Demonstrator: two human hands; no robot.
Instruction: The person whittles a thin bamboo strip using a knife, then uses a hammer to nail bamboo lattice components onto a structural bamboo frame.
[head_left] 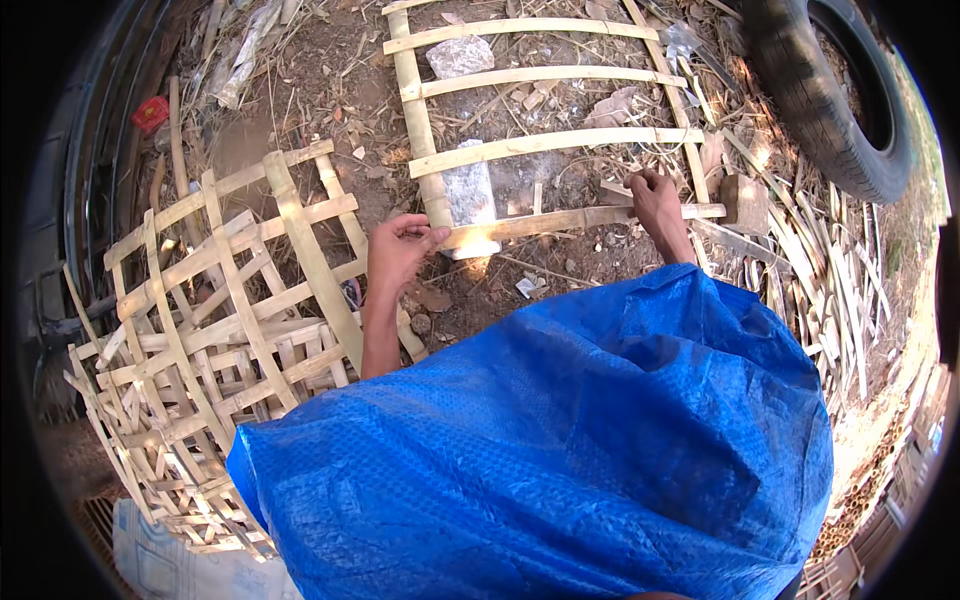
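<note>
Bamboo frame point(555, 143) over littered dirt point(300, 110); tyre point(808, 95) nearby

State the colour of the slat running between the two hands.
Light tan, brownish in places; the slat shows best in the head view, the only one.

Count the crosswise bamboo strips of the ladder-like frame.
5 in view: the lowest strip, at the left hand and right hand; the second strip, third strip and fourth strip above it in turn; the top strip, cut by the upper edge. More may lie beyond.
</note>
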